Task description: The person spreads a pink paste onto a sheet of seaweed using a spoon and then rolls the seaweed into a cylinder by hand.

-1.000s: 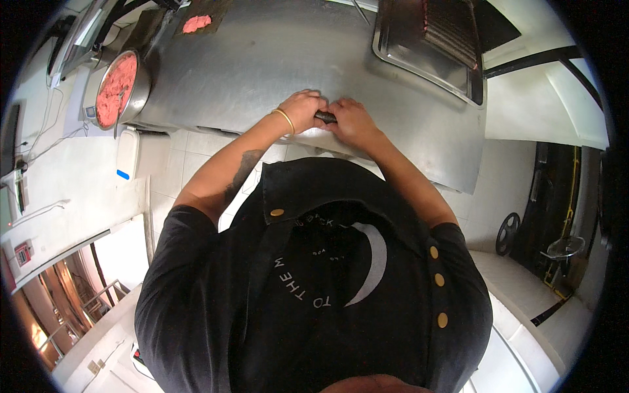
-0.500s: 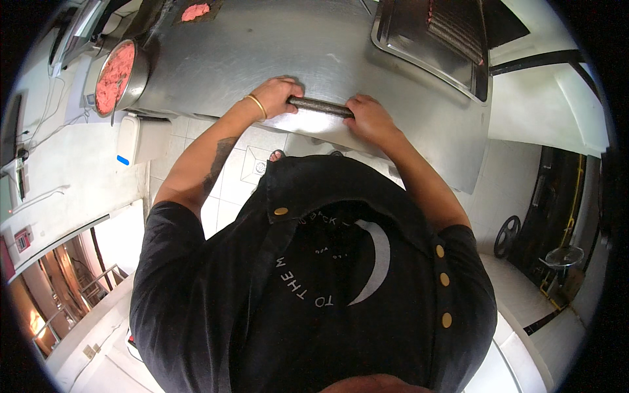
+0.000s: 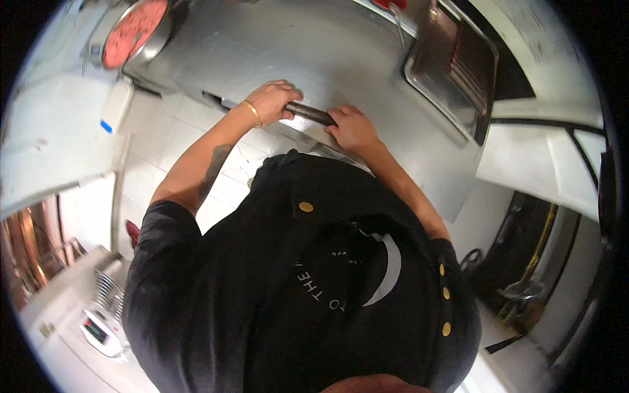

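A slim dark roll [image 3: 310, 114] with a speckled skin lies along the near edge of the steel table [image 3: 262, 52]. My left hand [image 3: 272, 101], below a gold bangle, closes over its left end. Over its right end my right hand [image 3: 354, 129] is closed too, with the fingers curled down. Only the middle of the roll shows between them; what it is made of I cannot tell. Far to the left stands a metal bowl [image 3: 156, 47] of pink ground paste [image 3: 134, 29].
A metal tray [image 3: 424, 82] at the far right of the table holds a row of several similar dark rolls [image 3: 466, 82]. Beyond it, at the upper edge, is a red object [image 3: 391, 4]. A white scale-like device [image 3: 105, 334] stands behind me at lower left.
My head view has turned, so the bowl and tray sit elsewhere in it. The dark sheet with pink paste has left the view. Both hands keep hold of the roll.
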Available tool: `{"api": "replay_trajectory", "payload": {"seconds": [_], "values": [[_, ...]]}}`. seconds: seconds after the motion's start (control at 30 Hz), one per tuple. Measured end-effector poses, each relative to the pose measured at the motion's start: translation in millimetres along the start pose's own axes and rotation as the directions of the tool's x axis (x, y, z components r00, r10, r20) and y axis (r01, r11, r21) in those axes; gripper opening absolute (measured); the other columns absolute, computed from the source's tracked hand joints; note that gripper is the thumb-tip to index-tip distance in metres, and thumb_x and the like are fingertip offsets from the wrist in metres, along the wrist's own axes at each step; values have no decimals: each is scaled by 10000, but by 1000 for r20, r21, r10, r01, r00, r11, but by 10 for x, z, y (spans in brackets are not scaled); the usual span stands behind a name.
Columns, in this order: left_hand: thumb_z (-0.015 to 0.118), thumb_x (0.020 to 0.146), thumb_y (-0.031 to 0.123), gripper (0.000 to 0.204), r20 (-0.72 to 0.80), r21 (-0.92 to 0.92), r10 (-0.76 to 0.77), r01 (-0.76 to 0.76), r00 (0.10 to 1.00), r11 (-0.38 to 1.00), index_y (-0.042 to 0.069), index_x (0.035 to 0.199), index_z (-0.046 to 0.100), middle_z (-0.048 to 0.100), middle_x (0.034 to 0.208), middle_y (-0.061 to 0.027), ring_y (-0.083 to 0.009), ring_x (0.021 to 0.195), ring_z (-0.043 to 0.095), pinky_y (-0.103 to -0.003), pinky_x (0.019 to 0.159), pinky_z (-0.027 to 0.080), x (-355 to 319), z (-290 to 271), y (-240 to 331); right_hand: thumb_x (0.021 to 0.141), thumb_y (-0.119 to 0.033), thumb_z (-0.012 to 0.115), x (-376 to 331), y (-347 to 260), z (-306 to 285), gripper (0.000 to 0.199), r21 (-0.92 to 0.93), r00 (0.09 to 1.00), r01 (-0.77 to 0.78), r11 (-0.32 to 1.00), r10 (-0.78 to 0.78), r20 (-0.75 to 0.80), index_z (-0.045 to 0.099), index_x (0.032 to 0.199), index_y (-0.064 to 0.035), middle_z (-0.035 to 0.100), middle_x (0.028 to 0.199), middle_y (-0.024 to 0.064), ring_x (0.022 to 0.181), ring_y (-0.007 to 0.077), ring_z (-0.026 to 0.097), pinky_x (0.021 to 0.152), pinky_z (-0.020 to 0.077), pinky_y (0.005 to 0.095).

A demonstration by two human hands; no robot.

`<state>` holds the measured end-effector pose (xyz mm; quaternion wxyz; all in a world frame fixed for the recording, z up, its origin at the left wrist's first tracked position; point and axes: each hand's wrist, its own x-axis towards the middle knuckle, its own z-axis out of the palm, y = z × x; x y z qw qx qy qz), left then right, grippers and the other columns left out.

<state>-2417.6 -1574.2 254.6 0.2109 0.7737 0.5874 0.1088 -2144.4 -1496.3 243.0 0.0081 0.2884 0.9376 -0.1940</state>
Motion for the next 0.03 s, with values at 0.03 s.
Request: {"api": "replay_trajectory", "payload": {"seconds": [0.03], "values": [[860,806,270,546,-192,-73,-78,65,978,995,105,1302,701,719,1204,-131,-304,1193,641,-417,1090,479,-269,80,-23,906,-329,759,93,-43,11,466,-29,999,35,999,-34,40,681,1295,-84,675,1232,176,1202,374,633,1036,521,463]]}}
